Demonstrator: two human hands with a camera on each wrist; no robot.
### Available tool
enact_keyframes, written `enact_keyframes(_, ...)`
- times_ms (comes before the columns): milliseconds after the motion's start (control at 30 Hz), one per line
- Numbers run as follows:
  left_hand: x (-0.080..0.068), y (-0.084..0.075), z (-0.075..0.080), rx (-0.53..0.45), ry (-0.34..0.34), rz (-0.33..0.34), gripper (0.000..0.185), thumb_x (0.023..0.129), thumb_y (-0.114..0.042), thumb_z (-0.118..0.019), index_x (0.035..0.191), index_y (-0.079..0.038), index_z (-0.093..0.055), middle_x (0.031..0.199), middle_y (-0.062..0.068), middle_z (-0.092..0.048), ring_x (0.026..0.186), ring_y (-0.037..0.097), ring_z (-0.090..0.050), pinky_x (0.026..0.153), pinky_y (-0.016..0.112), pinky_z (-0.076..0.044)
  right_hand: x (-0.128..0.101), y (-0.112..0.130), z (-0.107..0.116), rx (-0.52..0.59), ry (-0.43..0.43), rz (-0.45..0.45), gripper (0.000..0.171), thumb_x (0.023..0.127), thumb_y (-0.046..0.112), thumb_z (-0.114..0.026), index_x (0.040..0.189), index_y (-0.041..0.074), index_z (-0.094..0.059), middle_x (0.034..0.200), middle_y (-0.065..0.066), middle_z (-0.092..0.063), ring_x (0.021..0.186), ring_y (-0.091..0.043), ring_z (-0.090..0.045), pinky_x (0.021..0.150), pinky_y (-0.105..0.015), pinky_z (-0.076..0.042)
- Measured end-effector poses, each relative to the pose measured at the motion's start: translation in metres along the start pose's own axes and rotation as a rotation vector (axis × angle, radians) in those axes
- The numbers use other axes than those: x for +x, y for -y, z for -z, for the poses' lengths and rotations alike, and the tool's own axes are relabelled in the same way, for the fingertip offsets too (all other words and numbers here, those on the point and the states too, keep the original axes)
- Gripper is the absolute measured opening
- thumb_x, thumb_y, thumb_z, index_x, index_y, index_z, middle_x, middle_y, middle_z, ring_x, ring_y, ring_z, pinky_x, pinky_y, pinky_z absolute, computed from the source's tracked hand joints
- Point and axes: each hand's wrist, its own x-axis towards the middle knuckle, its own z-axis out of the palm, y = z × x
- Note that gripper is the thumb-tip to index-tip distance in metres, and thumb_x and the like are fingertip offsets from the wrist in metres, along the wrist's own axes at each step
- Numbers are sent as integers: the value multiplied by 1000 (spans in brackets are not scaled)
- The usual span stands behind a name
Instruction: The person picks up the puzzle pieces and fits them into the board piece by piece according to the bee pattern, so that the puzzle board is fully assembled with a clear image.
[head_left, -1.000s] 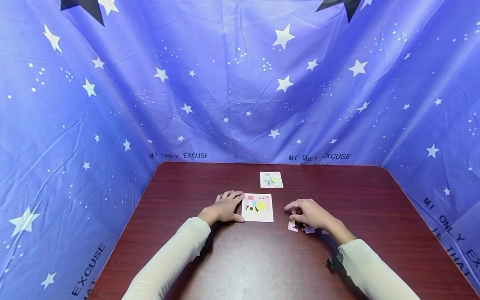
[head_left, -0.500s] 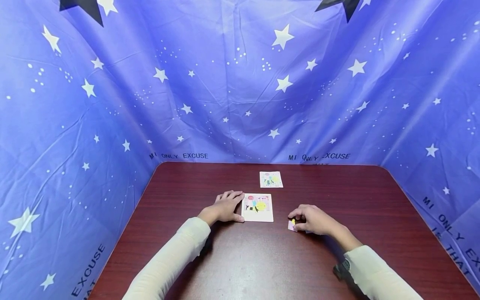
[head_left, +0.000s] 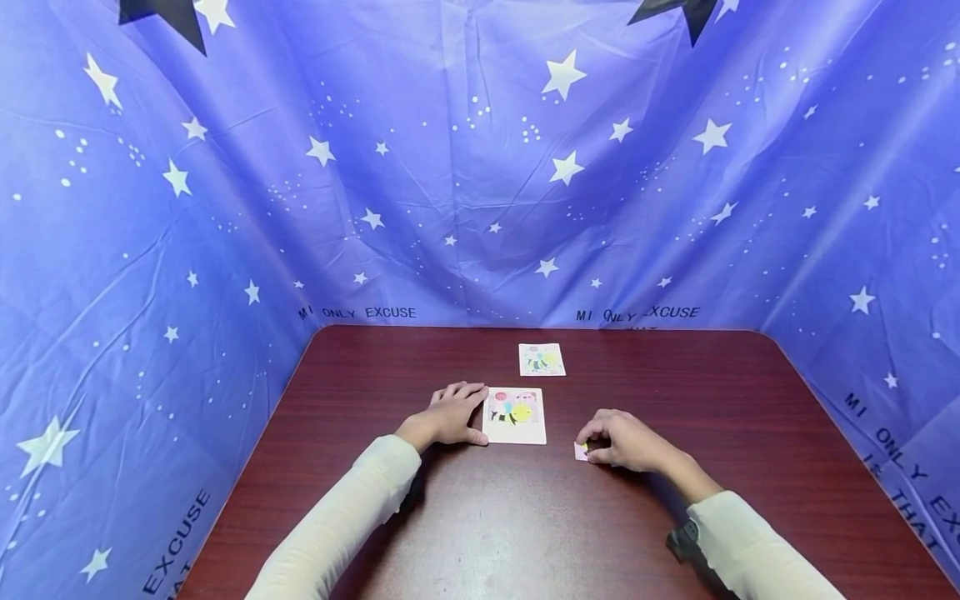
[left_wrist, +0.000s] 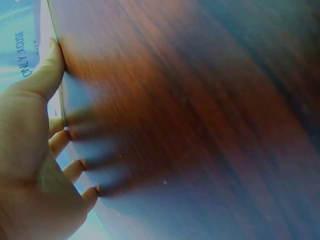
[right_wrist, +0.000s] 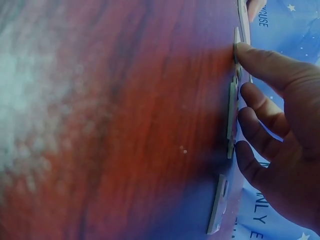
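The small pink puzzle piece (head_left: 581, 451) lies flat on the dark red wooden table (head_left: 480, 517), pinched at its edge by the curled right hand (head_left: 626, 440). The white puzzle board (head_left: 514, 416) is steadied by the flat, relaxed left hand (head_left: 448, 414). A clean edge grip is advised before lifting.

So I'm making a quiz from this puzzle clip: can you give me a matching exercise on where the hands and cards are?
Things:
1. left hand
2. right hand
3. small card
4. puzzle board

Places:
a. farthest back on the table
b. between the two hands
c. over the loose pieces
d. resting at the board's left edge

Pairs: 1-d, 2-c, 3-a, 4-b
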Motion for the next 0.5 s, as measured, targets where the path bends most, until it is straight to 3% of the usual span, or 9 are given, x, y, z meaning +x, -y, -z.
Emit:
enact_keyframes(200, -1, -1, 1, -9, 3, -9, 99, 85, -59, -74, 161, -12, -32, 166, 6, -32, 153, 39, -27, 116, 61, -30, -1, -1, -1, 7, 5, -5, 30, 80, 15, -84, 109, 19, -77, 90, 8, -62, 82, -6, -54, 73, -26, -45)
enact_keyframes(500, -1, -2, 0, -2, -5, 0, 98, 84, -58, -75, 160, -12, -34, 166, 5, -33, 152, 39, -29, 115, 61, -30, 5, -1, -4, 35, 40, -35, 27, 76, 13, -84, 96, 24, -70, 84, 6, -54, 80, -6, -48, 71, -23, -41)
